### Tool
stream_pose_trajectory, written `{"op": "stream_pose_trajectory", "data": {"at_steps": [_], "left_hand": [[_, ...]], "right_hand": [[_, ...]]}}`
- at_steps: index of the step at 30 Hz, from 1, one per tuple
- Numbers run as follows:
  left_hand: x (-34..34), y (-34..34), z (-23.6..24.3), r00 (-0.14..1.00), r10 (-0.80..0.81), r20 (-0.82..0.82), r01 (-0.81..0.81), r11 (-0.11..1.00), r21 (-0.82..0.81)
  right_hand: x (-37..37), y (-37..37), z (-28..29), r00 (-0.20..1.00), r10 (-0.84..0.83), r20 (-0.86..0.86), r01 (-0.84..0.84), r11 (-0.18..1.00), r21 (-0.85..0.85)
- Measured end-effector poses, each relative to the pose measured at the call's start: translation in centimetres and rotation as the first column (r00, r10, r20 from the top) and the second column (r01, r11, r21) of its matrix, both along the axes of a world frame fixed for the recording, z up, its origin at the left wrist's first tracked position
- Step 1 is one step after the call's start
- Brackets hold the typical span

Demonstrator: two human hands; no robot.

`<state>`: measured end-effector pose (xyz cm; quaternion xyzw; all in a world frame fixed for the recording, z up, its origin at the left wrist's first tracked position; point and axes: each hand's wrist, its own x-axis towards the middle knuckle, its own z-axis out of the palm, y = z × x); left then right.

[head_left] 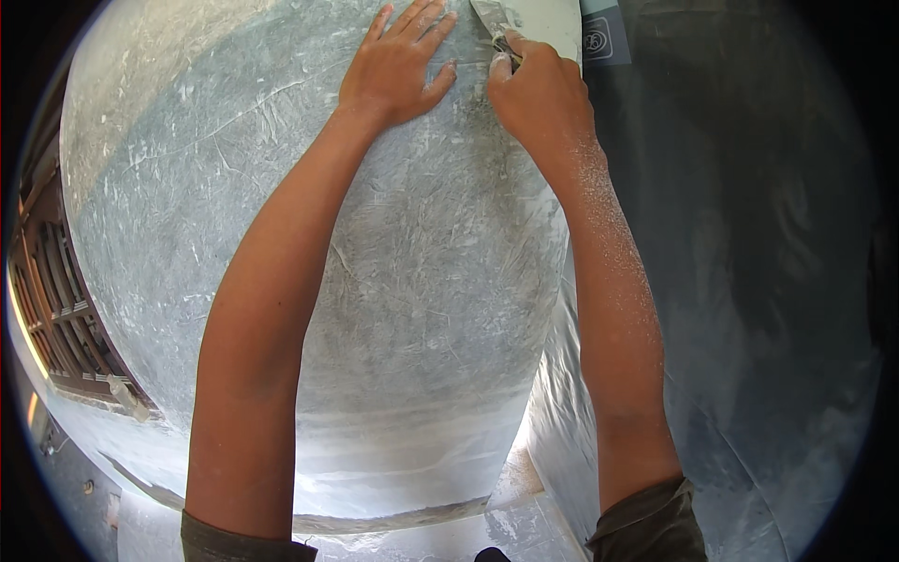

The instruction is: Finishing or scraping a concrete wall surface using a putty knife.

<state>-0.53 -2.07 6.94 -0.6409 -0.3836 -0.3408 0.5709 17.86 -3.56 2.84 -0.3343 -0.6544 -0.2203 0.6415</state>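
Observation:
A rough grey plastered wall (440,262) with pale scratches and white smears fills the middle of the view. At the top, my left hand (395,70) rests flat on it, fingers spread and holding nothing. To its right, my right hand (545,89) is closed around a putty knife (489,13). Its handle is mostly hidden in my fingers and the metal blade points up and to the left against the wall. White dust covers my right forearm and the fingertips of both hands.
A smooth pale green surface (554,21) borders the putty knife at the top. Dark sheeting (740,244) stretches down the right side. Crinkled translucent plastic (557,393) lies along the wall's lower right edge. A brown wooden lattice window (70,300) stands at the far left.

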Motion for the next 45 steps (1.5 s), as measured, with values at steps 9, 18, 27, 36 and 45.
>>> {"op": "stream_pose_trajectory", "data": {"at_steps": [9,18,27,36,45], "left_hand": [[-0.5,-0.2,0.0,1.0,-0.019,0.006,0.019,1.0,0.018],[-1.7,0.4,-0.1,1.0,-0.025,0.006,0.025,0.998,0.05],[-1.6,0.2,-0.3,1.0,-0.02,0.007,0.019,0.999,0.043],[-0.5,0.2,-0.1,0.999,-0.032,0.007,0.032,0.999,0.01],[-0.8,0.3,0.0,0.998,-0.06,0.029,0.059,0.998,0.032]], "right_hand": [[-0.1,-0.3,-0.5,1.0,-0.003,0.015,0.003,1.0,0.016],[-0.8,-1.2,-1.7,0.999,0.038,0.026,-0.033,0.984,-0.174],[-1.0,-0.6,-1.9,0.997,-0.025,0.078,0.027,0.999,-0.023],[0.0,0.0,-0.8,0.999,-0.029,0.042,0.03,0.999,-0.032],[0.1,-0.1,0.5,1.0,0.001,0.023,-0.001,1.0,0.015]]}}
